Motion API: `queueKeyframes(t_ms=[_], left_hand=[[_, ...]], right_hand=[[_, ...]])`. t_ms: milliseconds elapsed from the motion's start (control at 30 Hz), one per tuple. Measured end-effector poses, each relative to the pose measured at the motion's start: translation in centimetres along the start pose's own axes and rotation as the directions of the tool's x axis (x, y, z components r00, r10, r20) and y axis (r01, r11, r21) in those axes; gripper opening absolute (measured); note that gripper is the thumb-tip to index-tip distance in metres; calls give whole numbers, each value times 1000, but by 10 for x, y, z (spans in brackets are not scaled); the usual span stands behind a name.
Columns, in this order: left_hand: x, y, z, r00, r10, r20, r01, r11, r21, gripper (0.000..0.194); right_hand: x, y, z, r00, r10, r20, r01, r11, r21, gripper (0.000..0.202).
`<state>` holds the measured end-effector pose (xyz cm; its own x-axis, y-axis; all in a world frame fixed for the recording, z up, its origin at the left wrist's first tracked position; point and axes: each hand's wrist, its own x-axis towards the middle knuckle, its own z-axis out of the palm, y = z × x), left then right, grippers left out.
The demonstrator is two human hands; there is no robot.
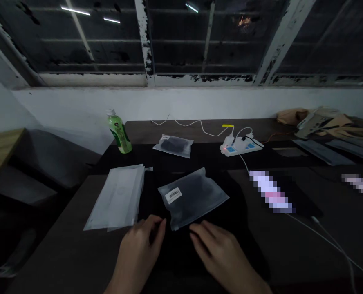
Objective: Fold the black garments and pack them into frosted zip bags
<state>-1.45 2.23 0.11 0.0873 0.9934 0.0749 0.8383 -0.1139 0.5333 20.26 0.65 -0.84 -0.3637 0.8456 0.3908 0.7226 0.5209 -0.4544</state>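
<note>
A frosted zip bag (196,198) with a white barcode label lies on the dark table in front of my hands. My left hand (141,247) is left of its near corner, thumb and forefinger curled close together. Close to the bag's near edge, my right hand (216,247) has its fingers bent and pressed together. Whatever either hand may pinch is lost against the very dark area beneath them. A stack of flat frosted bags (115,198) sits at the left, just beyond my left hand. Farther back rests another frosted bag (173,146) with something dark inside.
A green drink bottle (119,132) stands at the back left. A white power strip (241,146) with plugs and cables is at the back right. A phone (272,192), its screen blurred out, lies right with a white cable (325,241). More flat bags (324,152) lie far right.
</note>
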Motion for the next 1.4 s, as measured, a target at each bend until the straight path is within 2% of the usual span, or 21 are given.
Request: queueKeyframes(t_ms=[67, 133, 300, 400, 567, 700, 833, 967, 1133, 1267, 1400], left_hand=[[-4, 12, 5, 990, -84, 117, 89, 995, -38, 26], [-3, 20, 11, 977, -125, 175, 134, 990, -40, 27], [2, 24, 18, 956, -256, 142, 251, 966, 57, 18], [2, 22, 20, 956, -268, 118, 263, 963, 56, 14], [4, 17, 23, 949, -302, 90, 297, 953, 66, 18], [7, 15, 23, 967, -216, 137, 229, 969, -92, 24], [7, 17, 20, 976, -153, 152, 190, 943, -273, 29], [5, 21, 18, 990, -91, 105, 124, 921, -369, 30], [2, 27, 19, 993, -78, 86, 107, 899, -425, 31], [0, 26, 16, 991, -133, 26, 133, 917, -377, 33], [-2, 14, 12, 983, -180, -21, 164, 934, -318, 36]], right_hand=[[4, -11, 16, 997, -37, 66, 42, 997, -70, 30], [7, -13, 27, 995, -48, 90, 60, 988, -145, 36], [11, -12, 38, 989, -68, 133, 98, 966, -240, 44], [12, -14, 39, 987, -81, 142, 114, 964, -240, 46], [11, -15, 44, 991, -71, 115, 94, 975, -200, 40], [10, -14, 45, 995, -61, 80, 74, 983, -166, 39], [10, -15, 43, 995, -91, -31, 88, 991, -106, 34], [10, -17, 41, 978, -119, -174, 109, 992, -69, 29], [11, -16, 35, 969, -134, -209, 125, 990, -58, 24], [16, 4, 19, 963, -106, -247, 81, 990, -111, 22], [15, 41, -10, 944, -60, -324, -31, 962, -270, 22]])
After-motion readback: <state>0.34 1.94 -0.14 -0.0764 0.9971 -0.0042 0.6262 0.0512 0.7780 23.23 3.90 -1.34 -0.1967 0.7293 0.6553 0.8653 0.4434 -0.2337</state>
